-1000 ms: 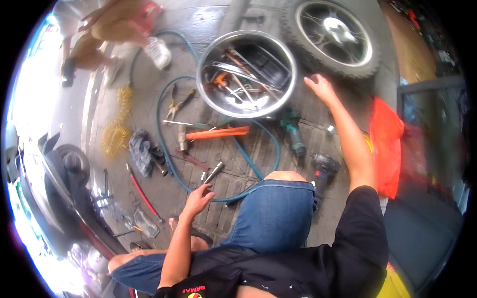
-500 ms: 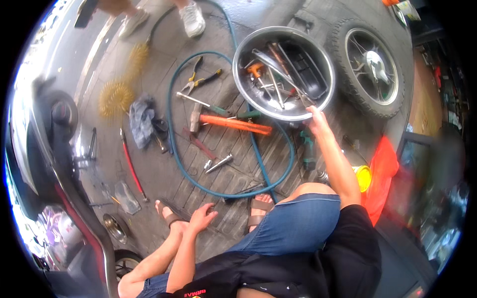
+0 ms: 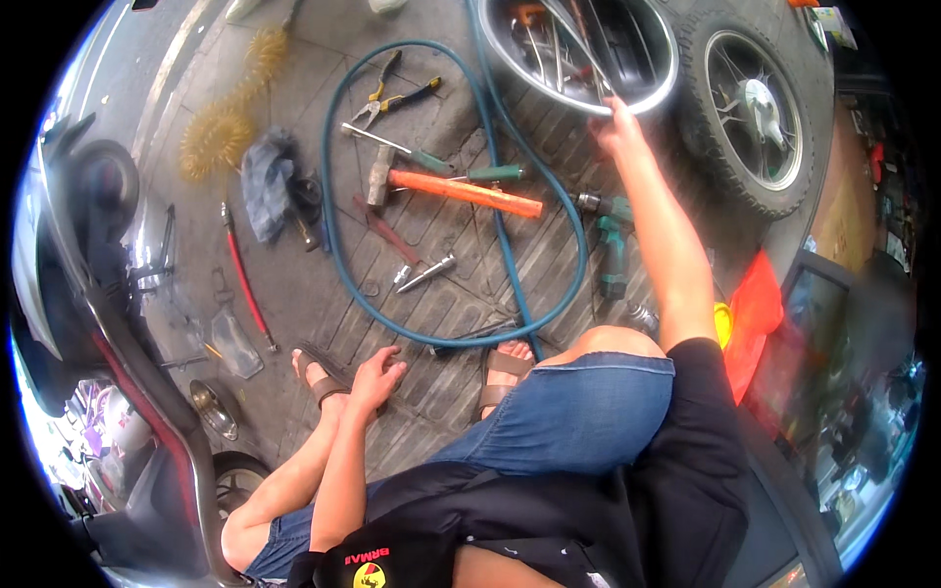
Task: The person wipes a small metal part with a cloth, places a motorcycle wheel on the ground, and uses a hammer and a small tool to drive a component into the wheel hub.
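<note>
At the far right of the work area, my right hand grips the near rim of a round metal basin. Loose tools lie inside, among them a long metal tool and an orange-handled one; the frame's top edge cuts off the far side. Nothing is in my left hand, which hangs between my feet with its fingers apart. On the floor ahead lie an orange-handled hammer, yellow-and-black pliers, a green-handled screwdriver and a socket-like metal piece. A teal power drill lies under my right forearm.
A blue-green hose loops around the tools. Beyond the basin's right side lies a spoked wheel with tyre. At left are a grey cloth, a coiled yellow hose, a red hose and a motorbike.
My right hand and the basin have moved farther away, uncovering the drill. My left hand stays low and open. The whole view has shifted slightly, and the person's shoes have nearly left the top edge.
</note>
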Action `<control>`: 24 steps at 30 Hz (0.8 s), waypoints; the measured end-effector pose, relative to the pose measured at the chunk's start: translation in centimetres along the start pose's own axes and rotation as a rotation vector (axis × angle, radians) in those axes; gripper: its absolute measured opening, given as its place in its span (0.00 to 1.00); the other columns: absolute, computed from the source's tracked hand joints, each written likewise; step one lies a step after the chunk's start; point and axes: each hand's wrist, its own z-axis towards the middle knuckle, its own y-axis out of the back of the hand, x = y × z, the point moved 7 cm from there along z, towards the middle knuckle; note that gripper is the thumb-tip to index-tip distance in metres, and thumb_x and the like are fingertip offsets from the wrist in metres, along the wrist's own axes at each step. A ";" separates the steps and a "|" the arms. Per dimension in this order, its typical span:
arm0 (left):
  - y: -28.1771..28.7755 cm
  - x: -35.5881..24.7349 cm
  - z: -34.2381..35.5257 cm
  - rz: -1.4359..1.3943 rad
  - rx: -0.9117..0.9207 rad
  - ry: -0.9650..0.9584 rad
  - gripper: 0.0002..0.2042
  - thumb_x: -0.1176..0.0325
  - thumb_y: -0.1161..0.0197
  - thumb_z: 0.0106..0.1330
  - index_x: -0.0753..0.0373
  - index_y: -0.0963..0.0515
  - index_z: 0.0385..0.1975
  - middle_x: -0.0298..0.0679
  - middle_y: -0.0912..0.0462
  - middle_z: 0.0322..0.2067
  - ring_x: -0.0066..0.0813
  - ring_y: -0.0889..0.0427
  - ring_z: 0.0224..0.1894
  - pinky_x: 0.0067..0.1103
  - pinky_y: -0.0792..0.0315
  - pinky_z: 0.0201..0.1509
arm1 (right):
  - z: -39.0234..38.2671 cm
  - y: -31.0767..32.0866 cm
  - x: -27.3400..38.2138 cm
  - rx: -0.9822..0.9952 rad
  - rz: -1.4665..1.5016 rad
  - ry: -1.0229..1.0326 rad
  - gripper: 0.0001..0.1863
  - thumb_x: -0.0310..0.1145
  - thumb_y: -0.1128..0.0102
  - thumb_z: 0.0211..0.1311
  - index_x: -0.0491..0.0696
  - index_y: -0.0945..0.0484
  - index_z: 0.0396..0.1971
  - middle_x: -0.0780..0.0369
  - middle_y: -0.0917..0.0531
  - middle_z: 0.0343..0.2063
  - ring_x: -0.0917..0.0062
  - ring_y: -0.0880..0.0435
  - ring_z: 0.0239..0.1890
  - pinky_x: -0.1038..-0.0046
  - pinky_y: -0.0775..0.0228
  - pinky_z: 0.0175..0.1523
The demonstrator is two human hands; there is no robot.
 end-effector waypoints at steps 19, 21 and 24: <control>-5.3 0.0 4.9 -0.573 0.145 0.178 0.22 0.67 0.39 0.65 0.66 0.31 0.58 0.37 0.21 0.28 0.23 0.21 0.26 0.20 0.27 0.27 | -24.0 18.2 -9.5 -0.266 -1.473 0.474 0.40 0.51 0.34 0.52 0.44 0.36 0.60 0.48 0.26 0.50 0.54 0.27 0.55 0.56 0.33 0.57; -4.9 -1.4 6.0 -0.702 0.020 0.170 0.20 0.67 0.39 0.66 0.65 0.30 0.57 0.37 0.21 0.28 0.23 0.22 0.25 0.20 0.26 0.27 | -23.9 18.1 -9.5 -0.329 -1.531 0.481 0.44 0.52 0.32 0.49 0.44 0.38 0.61 0.50 0.27 0.52 0.55 0.28 0.56 0.56 0.33 0.58; -2.5 -1.9 8.3 -0.738 -0.138 0.008 0.16 0.67 0.40 0.66 0.62 0.25 0.53 0.35 0.22 0.26 0.21 0.24 0.22 0.19 0.26 0.25 | -23.0 18.0 -8.8 -0.350 -1.518 0.356 0.41 0.50 0.32 0.46 0.43 0.35 0.57 0.49 0.27 0.53 0.54 0.28 0.57 0.54 0.33 0.58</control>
